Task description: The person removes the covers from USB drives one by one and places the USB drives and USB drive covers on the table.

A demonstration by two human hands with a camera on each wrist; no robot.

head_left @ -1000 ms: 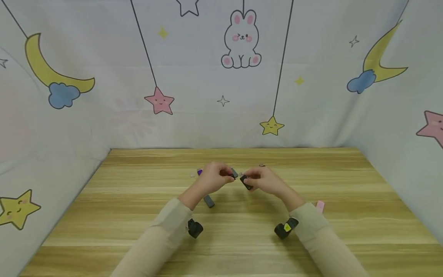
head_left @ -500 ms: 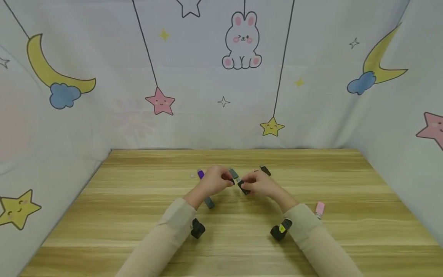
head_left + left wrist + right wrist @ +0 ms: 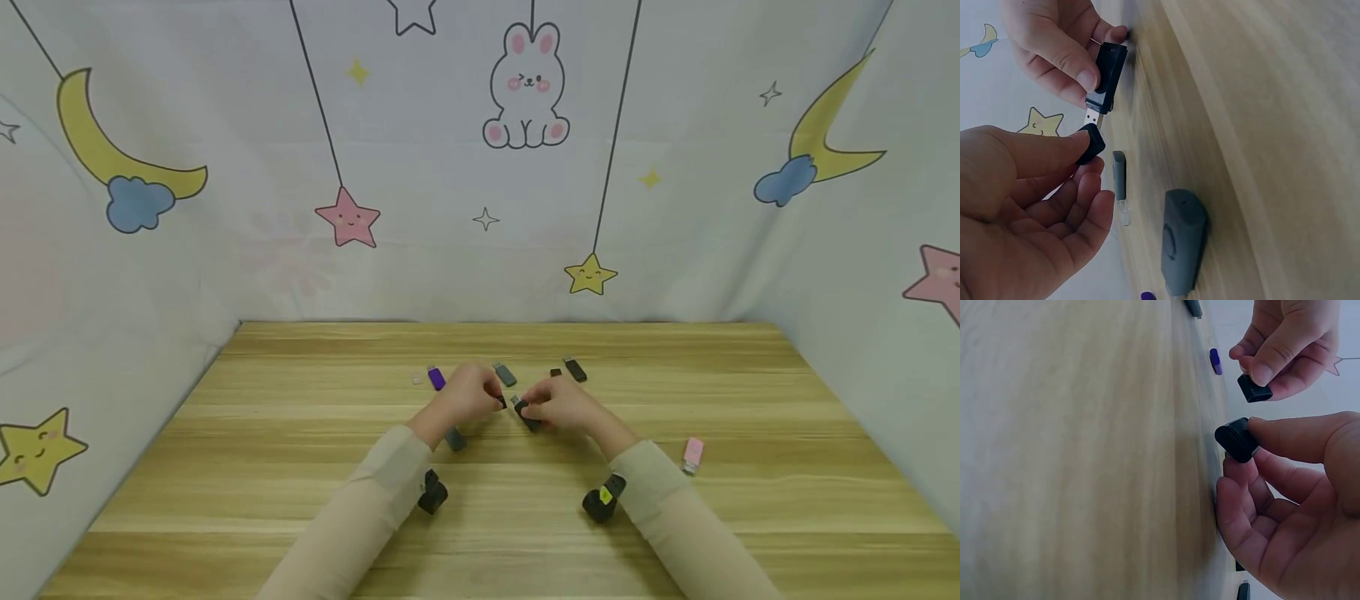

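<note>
My left hand (image 3: 467,393) pinches a small black cap (image 3: 1092,144) between thumb and fingers. Opposite it, my right hand (image 3: 564,406) grips a black USB flash drive (image 3: 1107,76), its bare metal plug (image 3: 1092,117) pointing at the cap. A narrow gap parts plug and cap in the head view. The cap's open end shows in the right wrist view, where the drive's rounded rear end (image 3: 1237,440) faces the camera. Near my left wrist lies a grey flash drive (image 3: 454,438), partly covered by the hand. Another grey drive (image 3: 505,374) lies just beyond the hands.
Behind my left hand lie a purple flash drive (image 3: 437,377) and a small clear cap (image 3: 417,379). A black drive (image 3: 575,369) and a small dark cap (image 3: 556,372) lie behind my right hand. To the right is a pink drive (image 3: 693,452). Printed curtains (image 3: 420,275) border the wooden table (image 3: 300,358).
Both hands have moved lower and nearer the person, still holding the cap and the drive. The grey drive, black drive and dark cap behind them have come into fuller view.
</note>
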